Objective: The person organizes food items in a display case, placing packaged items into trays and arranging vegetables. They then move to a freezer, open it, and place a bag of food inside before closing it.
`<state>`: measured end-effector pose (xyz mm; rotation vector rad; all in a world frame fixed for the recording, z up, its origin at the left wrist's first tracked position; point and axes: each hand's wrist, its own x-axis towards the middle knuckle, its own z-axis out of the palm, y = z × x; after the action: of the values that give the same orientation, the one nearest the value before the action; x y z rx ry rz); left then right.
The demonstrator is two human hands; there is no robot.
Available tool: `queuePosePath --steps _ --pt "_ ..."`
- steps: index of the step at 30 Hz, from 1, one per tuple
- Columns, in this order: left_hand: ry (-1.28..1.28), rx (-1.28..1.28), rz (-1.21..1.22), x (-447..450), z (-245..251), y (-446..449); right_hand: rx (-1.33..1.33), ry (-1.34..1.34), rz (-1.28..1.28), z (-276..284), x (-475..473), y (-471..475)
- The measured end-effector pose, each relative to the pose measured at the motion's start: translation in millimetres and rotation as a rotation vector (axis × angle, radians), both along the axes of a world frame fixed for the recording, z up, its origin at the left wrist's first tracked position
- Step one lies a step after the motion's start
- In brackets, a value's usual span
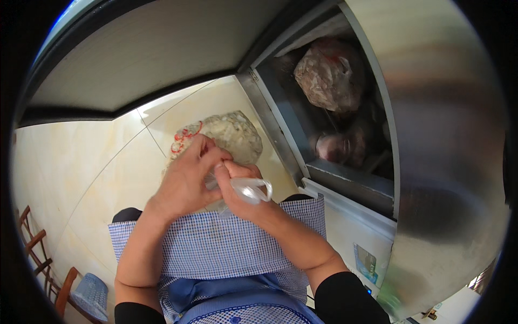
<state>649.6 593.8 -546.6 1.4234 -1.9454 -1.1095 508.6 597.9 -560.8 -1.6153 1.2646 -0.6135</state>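
My right hand (243,184) grips a clear plastic bag (251,191), with a loop of its film standing out above the wrist. Against it, the curled fingers of my left hand (186,174) pinch at the same film, between the two hands. Just beyond the hands is a lumpy translucent bag (234,131) with pale contents and red marks on its left side. My hands cover its near part, so I cannot tell whether it is joined to the film I hold, or whether it rests on the floor.
To the right, an open freezer compartment (307,165) holds a large wrapped bundle (330,77) and a dim brownish package (338,148). Its open door (162,52) spans the upper left. A brushed metal panel (445,141) borders the right. Wooden furniture (64,289) and a blue perforated basket (91,291) stand lower left on the tiled floor (81,170).
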Motion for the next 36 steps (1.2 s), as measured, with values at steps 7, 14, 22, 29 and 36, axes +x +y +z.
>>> queuePosePath --steps 7,14,22,29,36 --pt "-0.087 0.086 -0.035 -2.7 9.9 -2.4 -0.249 0.14 0.065 27.8 2.9 -0.6" --pt "0.349 0.179 0.02 -5.8 -18.0 3.2 -0.365 0.303 0.066 19.5 13.2 -6.8" --pt "-0.077 0.099 0.026 1.4 -36.7 5.5 -0.383 0.332 0.137 4.1 17.8 -10.6" --pt "0.094 0.233 0.11 13.5 -29.0 2.9 -0.074 0.12 0.052 -6.7 25.9 -11.8" --pt "0.374 0.336 0.164 39.5 -27.8 -13.6 0.172 0.003 -0.186 -3.6 15.9 -26.1"
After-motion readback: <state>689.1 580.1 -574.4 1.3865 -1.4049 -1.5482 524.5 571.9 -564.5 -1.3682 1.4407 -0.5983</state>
